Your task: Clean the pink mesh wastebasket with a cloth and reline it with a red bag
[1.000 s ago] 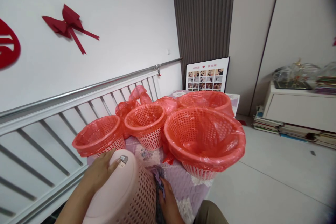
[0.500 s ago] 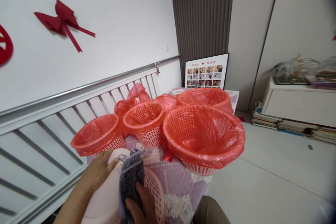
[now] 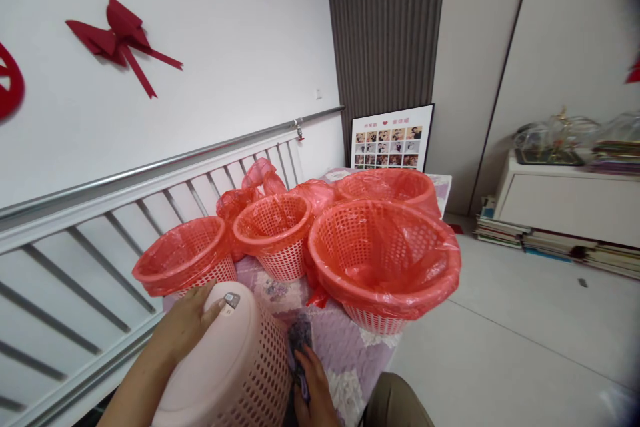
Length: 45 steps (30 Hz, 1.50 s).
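Observation:
A pale pink perforated basket (image 3: 270, 360) lies tipped on its side close to me, its solid base with a small label turned up and to the left. My left hand (image 3: 193, 320) grips the edge of that base, thumb beside the label. Down at the basket's right side, my right hand (image 3: 313, 380) is closed on a dark grey cloth (image 3: 299, 333). The cloth lies between the basket wall and the tabletop, partly hidden by my fingers. Just beyond stand a small basket (image 3: 283, 260) and a large basket (image 3: 383, 320), both lined with red plastic bags.
Another red-lined basket (image 3: 183, 253) stands at the left, and one more (image 3: 393, 180) at the back. A lilac patterned cloth (image 3: 345, 340) covers the table. A white radiator (image 3: 100, 247) runs along the left wall. My knee (image 3: 397, 403) shows at the table's right edge.
My right hand and the grey cloth have moved right and down, from across the basket's base to its perforated side. The left hand keeps its hold on the base.

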Available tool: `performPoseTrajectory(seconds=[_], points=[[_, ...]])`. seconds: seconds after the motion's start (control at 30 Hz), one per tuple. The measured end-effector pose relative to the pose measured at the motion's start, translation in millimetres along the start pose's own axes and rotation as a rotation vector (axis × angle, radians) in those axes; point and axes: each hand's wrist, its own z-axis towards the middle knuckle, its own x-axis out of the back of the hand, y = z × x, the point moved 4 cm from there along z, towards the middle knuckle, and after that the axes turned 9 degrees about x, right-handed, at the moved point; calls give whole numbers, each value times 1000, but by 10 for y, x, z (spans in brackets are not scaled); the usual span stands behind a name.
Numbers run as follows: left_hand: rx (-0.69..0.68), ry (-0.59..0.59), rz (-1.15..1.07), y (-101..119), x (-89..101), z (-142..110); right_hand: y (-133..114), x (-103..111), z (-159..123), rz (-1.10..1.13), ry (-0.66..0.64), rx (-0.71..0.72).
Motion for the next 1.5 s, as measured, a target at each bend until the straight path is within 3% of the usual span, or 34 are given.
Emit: performPoseTrajectory(seconds=[0.07, 0.13, 0.23, 0.3, 0.4, 0.5, 0.6, 0.77, 1.0, 1.1, 1.27, 1.33, 1.4, 1.5], points=[[-12, 9, 3, 2, 2, 2, -454, 48, 167, 10, 28, 148], [-21, 28, 9, -6, -3, 13, -921, 92, 358, 20, -22, 324], [-26, 27, 13, -31, -28, 39, -1290, 177, 681, 84, -14, 368], [-21, 14, 7, -47, -44, 53, -1229, 181, 893, 132, 11, 259], [-2, 13, -4, -58, -45, 57, -800, 74, 1101, 156, -39, 52], [3, 16, -12, -48, -34, 50, -291, -16, 1108, 135, -100, -54], [-6, 15, -17, -28, -22, 44, 40, -11, 974, 108, -102, -86], [-56, 19, -29, -43, -4, 25, 140, 60, 659, 78, -88, -81], [-284, 53, -85, -139, -34, -17, 303, 107, 45, 33, -85, 15], [-293, 40, -81, -139, -48, -25, 69, 104, 44, 10, -63, 75], [-272, 32, -52, -111, -25, -44, -1046, 236, 531, 98, -6, 267], [-291, 39, -62, -104, -13, -51, -1381, 276, 738, 129, -18, 309], [-316, 44, -74, -105, -12, -53, -1485, 260, 899, 157, -32, 318], [-314, 52, -70, -122, -28, -38, -1190, 121, 1036, 194, -49, 169]])
